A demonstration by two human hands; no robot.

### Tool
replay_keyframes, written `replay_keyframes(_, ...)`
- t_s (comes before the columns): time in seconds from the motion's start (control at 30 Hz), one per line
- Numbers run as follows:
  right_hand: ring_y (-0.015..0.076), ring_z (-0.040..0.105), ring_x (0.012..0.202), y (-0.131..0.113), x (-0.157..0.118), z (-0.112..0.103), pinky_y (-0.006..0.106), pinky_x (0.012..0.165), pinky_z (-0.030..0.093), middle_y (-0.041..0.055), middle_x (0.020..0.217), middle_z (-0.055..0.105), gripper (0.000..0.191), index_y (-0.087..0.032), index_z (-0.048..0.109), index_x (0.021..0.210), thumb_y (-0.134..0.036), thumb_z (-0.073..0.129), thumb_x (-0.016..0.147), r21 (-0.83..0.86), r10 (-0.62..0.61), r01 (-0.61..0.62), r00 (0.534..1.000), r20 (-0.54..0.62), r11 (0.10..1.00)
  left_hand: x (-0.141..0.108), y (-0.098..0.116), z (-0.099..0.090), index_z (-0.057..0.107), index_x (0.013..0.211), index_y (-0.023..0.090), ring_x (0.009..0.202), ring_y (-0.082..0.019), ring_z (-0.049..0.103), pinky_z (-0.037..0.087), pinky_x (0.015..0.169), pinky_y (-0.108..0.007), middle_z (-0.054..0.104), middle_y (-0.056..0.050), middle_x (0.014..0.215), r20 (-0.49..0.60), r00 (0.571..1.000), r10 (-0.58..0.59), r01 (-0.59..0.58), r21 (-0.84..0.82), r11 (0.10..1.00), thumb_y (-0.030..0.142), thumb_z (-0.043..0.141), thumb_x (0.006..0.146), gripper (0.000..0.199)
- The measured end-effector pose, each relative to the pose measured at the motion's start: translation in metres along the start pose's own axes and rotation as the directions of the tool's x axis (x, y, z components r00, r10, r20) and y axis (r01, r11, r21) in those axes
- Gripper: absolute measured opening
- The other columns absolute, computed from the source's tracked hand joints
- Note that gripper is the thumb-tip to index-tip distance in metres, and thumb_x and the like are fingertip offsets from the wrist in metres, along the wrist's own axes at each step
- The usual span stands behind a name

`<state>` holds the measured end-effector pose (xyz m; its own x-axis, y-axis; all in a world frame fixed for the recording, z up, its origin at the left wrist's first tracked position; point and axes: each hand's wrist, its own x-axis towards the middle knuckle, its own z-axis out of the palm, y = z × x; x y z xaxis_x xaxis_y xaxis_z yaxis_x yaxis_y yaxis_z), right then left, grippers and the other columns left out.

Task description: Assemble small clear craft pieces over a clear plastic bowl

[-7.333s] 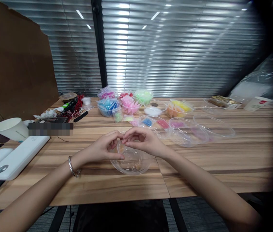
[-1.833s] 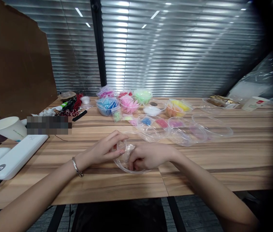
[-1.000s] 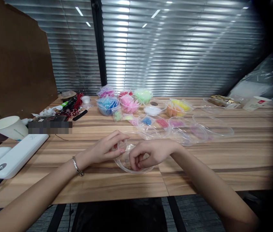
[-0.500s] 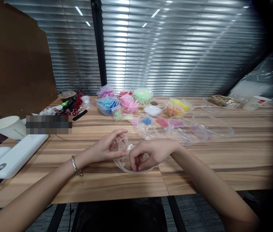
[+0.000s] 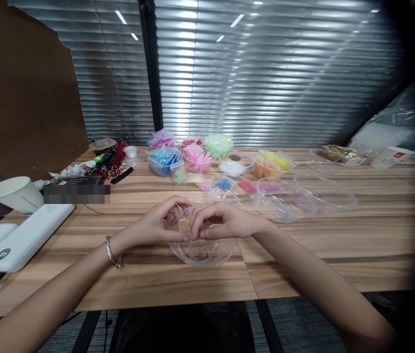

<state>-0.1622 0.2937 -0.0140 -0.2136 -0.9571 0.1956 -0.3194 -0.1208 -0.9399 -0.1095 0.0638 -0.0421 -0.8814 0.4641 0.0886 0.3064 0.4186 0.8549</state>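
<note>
Holding a small clear item (image 5: 184, 221) with a touch of orange in it: the left hand (image 5: 158, 224), its thumb and fingers curved in a loose C around the piece. Right hand (image 5: 227, 223): fingers bent inward toward the thumb, tips at the near right side of the item; whether anything is pinched there cannot be told. Both hands are close together, the clear item between them.

Clear bowl (image 5: 202, 257), one, shallow: directly beneath the fingertips, its near rim showing on the wearer's side of the hands; small contents, too faint to identify.

Beyond the hands, a group of clear tubs: blue pieces (image 5: 163, 158), pink pieces (image 5: 198, 159), pale green pieces (image 5: 218, 144), and orange and yellow pieces (image 5: 269, 164). Nearer, just past the right hand: clear round lids (image 5: 284, 208), overlapping, with a blue packet (image 5: 224, 184) and a red packet (image 5: 247, 187) among them.

Left of the left hand, well apart: white power bank (image 5: 27, 240), paper cup (image 5: 14, 196), tilted; farther off, a tangle of red and black wires (image 5: 115, 159). Far right, past the right hand: second paper cup (image 5: 391, 157), beside gold-coloured packaging (image 5: 341, 153).
</note>
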Motion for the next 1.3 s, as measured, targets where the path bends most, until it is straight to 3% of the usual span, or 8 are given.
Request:
replay_keyframes(0.2,0.0099,0.060,0.088,0.009,0.006,0.010,0.022,0.078,0.047,0.0040,0.093,0.066,0.010,-0.013,0.068,0.093,-0.013,0.059,0.089,-0.134,-0.101,0.063,0.947,-0.303,0.989,0.003,0.002,-0.003,0.052,0.124,0.022,0.108,-0.019,0.052,0.046,0.088,-0.029,0.054,-0.007,0.120,0.031,0.993,0.115,-0.117,0.072,0.990,0.043,0.075,0.075,0.059)
replay_keyframes(0.43,0.0075,0.057,0.076,0.009,0.009,0.018,0.020,0.067,0.043,0.0020,0.088,0.065,0.009,-0.014,0.069,0.090,-0.014,0.061,0.086,-0.207,-0.062,-0.038,0.888,-0.456,0.978,0.002,0.003,-0.005,0.051,0.125,0.020,0.079,-0.011,0.053,0.043,0.066,-0.020,0.058,-0.006,0.106,0.057,0.996,0.062,-0.065,0.060,0.996,0.045,0.073,0.076,0.059)
replay_keyframes(0.77,0.0062,0.055,0.072,0.007,0.010,0.018,0.018,0.065,0.043,0.0012,0.086,0.064,0.010,-0.014,0.069,0.093,-0.016,0.064,0.085,-0.165,-0.004,-0.086,0.877,-0.480,0.983,0.003,0.004,-0.006,0.052,0.125,0.020,0.095,-0.016,0.054,0.044,0.075,-0.023,0.058,-0.006,0.108,0.057,0.996,0.073,-0.077,0.075,0.994,0.046,0.072,0.076,0.059)
replay_keyframes(1.07,0.0062,0.054,0.069,0.010,0.009,0.017,0.018,0.062,0.043,0.0013,0.085,0.064,0.011,-0.014,0.068,0.093,-0.020,0.067,0.084,-0.154,-0.014,-0.065,0.885,-0.466,0.986,0.003,0.004,-0.006,0.052,0.125,0.020,0.089,-0.014,0.054,0.043,0.072,-0.022,0.058,-0.006,0.112,0.060,0.996,0.070,-0.075,0.080,0.994,0.045,0.072,0.077,0.058)
replay_keyframes(1.3,0.0103,0.057,0.078,0.012,0.008,0.016,0.024,0.069,0.044,0.0036,0.090,0.064,0.011,-0.015,0.069,0.093,-0.022,0.064,0.086,-0.170,-0.014,-0.069,0.896,-0.444,0.983,0.003,0.003,-0.007,0.051,0.125,0.022,0.084,-0.012,0.054,0.042,0.069,-0.022,0.059,-0.005,0.110,0.071,0.997,0.040,-0.046,0.089,0.995,0.045,0.072,0.077,0.057)
